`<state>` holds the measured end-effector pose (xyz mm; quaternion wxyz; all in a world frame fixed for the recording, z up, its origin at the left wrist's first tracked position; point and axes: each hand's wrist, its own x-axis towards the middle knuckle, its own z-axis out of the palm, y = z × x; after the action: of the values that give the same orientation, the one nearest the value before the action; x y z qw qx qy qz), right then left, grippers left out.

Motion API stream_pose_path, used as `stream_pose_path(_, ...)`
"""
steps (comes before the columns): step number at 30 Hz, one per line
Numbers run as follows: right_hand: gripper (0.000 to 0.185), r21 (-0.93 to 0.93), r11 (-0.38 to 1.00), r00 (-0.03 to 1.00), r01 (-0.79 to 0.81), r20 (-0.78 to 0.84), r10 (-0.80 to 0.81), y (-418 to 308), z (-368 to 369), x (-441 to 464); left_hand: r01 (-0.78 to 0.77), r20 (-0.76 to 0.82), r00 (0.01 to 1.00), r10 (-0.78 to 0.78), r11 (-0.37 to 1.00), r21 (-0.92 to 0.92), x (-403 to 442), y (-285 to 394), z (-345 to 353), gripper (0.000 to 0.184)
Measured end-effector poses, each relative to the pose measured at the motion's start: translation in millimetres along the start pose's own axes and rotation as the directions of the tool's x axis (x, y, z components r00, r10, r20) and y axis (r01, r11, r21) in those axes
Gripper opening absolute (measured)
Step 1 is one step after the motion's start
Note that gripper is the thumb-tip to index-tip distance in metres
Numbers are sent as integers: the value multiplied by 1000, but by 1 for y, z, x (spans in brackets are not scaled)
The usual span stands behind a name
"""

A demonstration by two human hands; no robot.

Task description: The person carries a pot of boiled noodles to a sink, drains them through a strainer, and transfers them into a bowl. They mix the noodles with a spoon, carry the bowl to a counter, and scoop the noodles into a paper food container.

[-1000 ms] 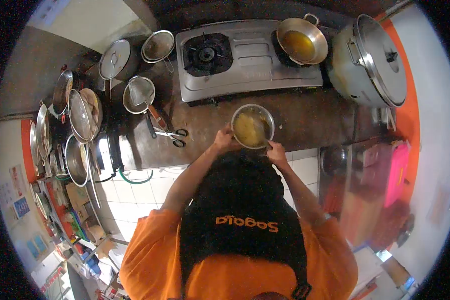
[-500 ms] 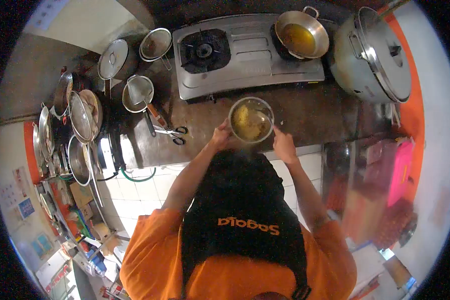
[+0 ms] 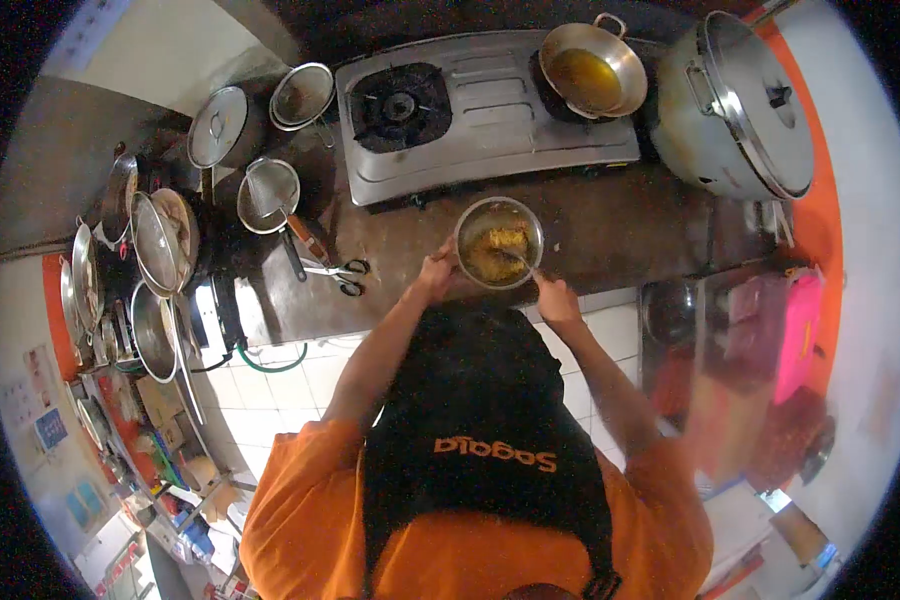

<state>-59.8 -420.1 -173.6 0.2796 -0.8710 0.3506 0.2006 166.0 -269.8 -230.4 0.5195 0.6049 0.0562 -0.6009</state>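
Observation:
A round metal bowl [image 3: 500,200] stands at the counter's front, with a yellow, crumbly food mixture [image 3: 508,238] inside. My left hand [image 3: 437,274] is closed on the bowl's left rim and side. In my right hand [image 3: 558,299] is the handle of a spoon [image 3: 519,262], which reaches over the near right rim into the mixture. The spoon's tip is partly buried in the food. To the left of the bowl lie black-handled scissors [image 3: 348,272], a strainer [image 3: 270,195] and a brown-handled utensil [image 3: 305,235].
Behind the bowl sits a two-burner stove [image 3: 490,130]; a wok [image 3: 625,75] with yellow liquid rests on its right burner. A large lidded pot [image 3: 690,130] stands at the right. Pans and strainers [image 3: 155,240] crowd the left side.
The spoon has dipped toward the bowl's near right side, and the yellow mixture has shifted and clumped. My right hand has moved slightly left and down. The left keeps its hold.

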Motion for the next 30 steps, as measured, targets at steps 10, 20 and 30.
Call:
stream_pose_path(10,59,51,993,992,-106,-67,110,-22,3,15,-148,58,986,159,975,-166,42,-48,-20,57)
stream_pose_path(20,49,-134,986,995,-102,-8,101,-33,-25,31,-91,180,973,145,956,-278,-2,-21,-7,60)
stream_pose_path(30,40,186,979,943,89,-332,-23,14,35,55,-120,177,969,170,957,-263,21,-43,-13,51)
